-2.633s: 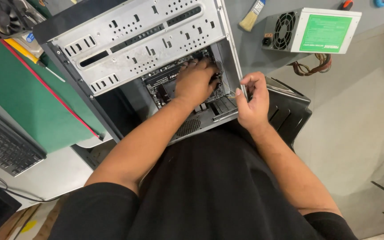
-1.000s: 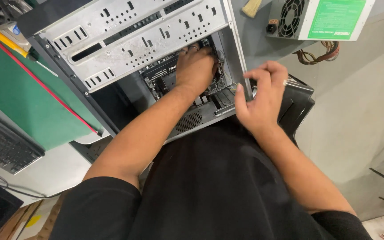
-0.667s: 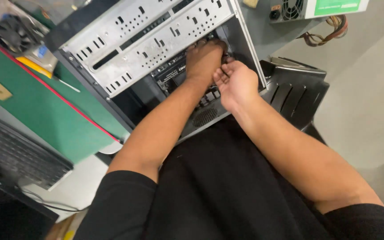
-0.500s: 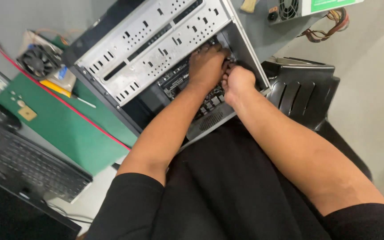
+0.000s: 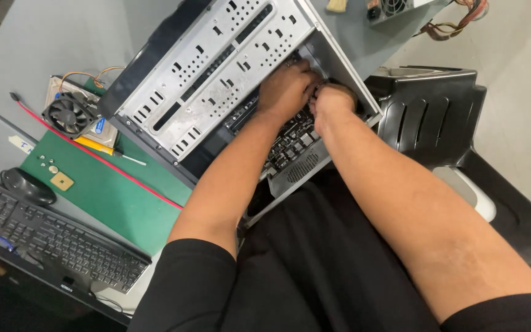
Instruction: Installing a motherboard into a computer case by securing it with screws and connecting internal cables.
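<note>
Steel case [image 5: 216, 80] lies open at the desk edge, partly over the lap. Left hand [image 5: 287, 89] and right hand [image 5: 333, 101] reach inside over the board [image 5: 290, 144]; grip unclear. Risk: crowded fingers scrape sharp edges or snag wiring; case could tip.

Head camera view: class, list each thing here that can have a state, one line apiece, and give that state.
Computer case: side panel off, lying tilted, inside exposed.
Left hand: reaching inside the case; grip cannot be told.
Right hand: inside the case beside the left; grip cannot be told.
Cooling fan: loose on the desk, out of the case.
Black chair: unoccupied.
Keyboard: untouched.
Mouse: untouched.
</note>
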